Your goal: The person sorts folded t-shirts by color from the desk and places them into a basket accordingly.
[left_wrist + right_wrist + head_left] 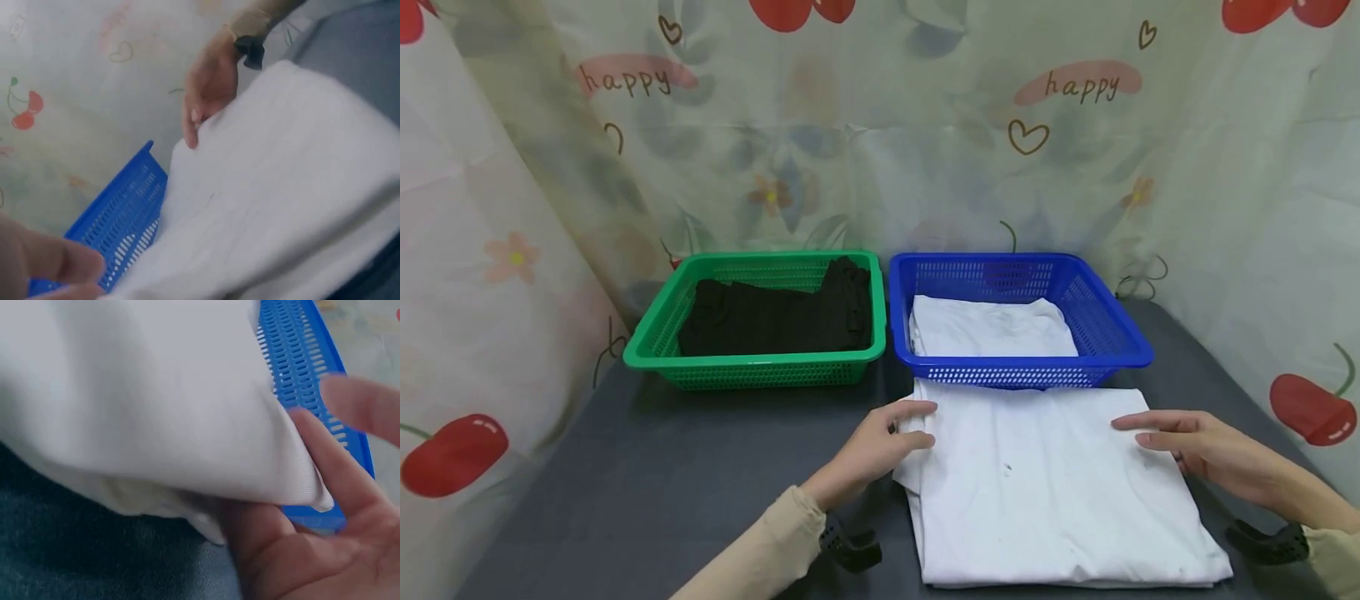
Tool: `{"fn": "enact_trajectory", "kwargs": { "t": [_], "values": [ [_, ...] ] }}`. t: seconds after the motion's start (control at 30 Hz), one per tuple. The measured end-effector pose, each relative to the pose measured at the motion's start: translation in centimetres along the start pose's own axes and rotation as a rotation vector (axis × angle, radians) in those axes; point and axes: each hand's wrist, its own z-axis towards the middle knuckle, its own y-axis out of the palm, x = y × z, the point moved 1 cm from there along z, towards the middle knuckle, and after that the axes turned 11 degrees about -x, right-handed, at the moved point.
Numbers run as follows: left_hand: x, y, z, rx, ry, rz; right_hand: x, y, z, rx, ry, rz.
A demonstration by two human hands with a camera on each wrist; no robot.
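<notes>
A folded white garment lies on the dark table, a small dark mark on its upper face. By its left edge, my left hand reaches the cloth with index finger and thumb stretched out and spread. At the upper right edge is my right hand, index finger and thumb extended over the cloth. The right wrist view shows one finger along the garment's ribbed edge and part of the hand beneath the cloth, hidden. In the left wrist view, blurred fingers show beside the garment.
Just behind the garment stands a blue basket with folded white cloth inside. To its left, a green basket contains black clothing. A printed curtain hangs behind and along both sides of the table.
</notes>
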Motion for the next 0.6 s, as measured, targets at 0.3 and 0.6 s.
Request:
{"fn": "enact_trajectory", "kwargs": {
  "t": [0.3,0.6],
  "values": [
    [0.5,0.7,-0.7,-0.088,-0.063,0.058,0.3,0.4,-0.1,-0.131,0.009,0.082],
    [-0.2,2.8,-0.3,-0.101,-0.042,-0.134,0.9,1.2,0.3,-0.168,0.023,0.127]
  ]
}}
